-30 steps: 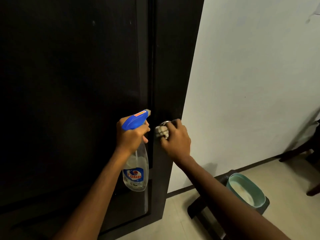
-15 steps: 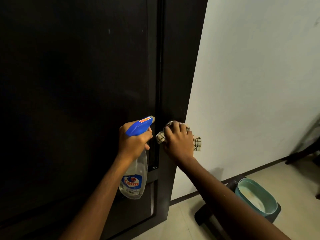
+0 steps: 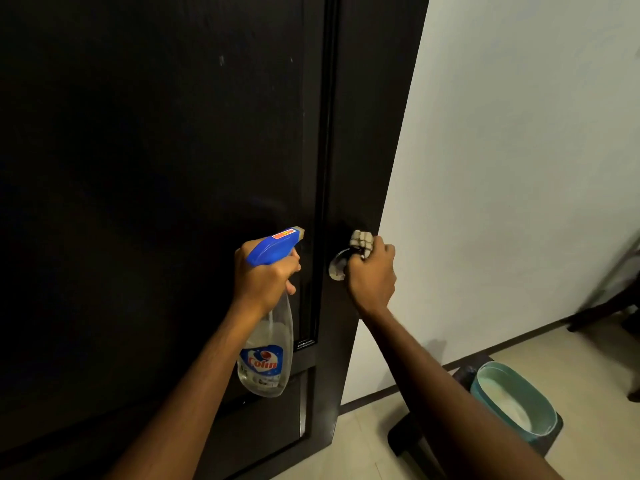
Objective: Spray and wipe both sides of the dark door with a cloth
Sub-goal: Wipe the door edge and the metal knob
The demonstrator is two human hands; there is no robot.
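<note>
Left forearm: reaches up from the lower edge toward the door panel.
Right forearm: crosses up from the lower right corner toward the door's edge.
Teal bin (image 3: 479, 379): stands low on the right, just past the right forearm, on a dark stand (image 3: 403, 436); its inside looks pale.
Floor (image 3: 588, 362): light tiles.
Left hand (image 3: 265, 277): fingers curl round the neck of the spray bottle (image 3: 265, 358), one finger under the blue trigger head.
Spray bottle: clear body hangs below the fist, label facing the camera, nozzle pointing right along the door face, close to the panel.
Right hand (image 3: 372, 271): closed in a fist on the cloth (image 3: 362, 240) at the door's right edge.
Cloth: checked, bunched, and sticking out above the knuckles, pressed against the door knob (image 3: 336, 268).
Door knob: metal, partly hidden by the fist.
Dark door (image 3: 156, 168): fills the left half of the view, with a few pale specks high up.
Wall (image 3: 519, 168): pale, right of the door.
Dark furniture legs (image 3: 595, 313): far right, against the wall.
</note>
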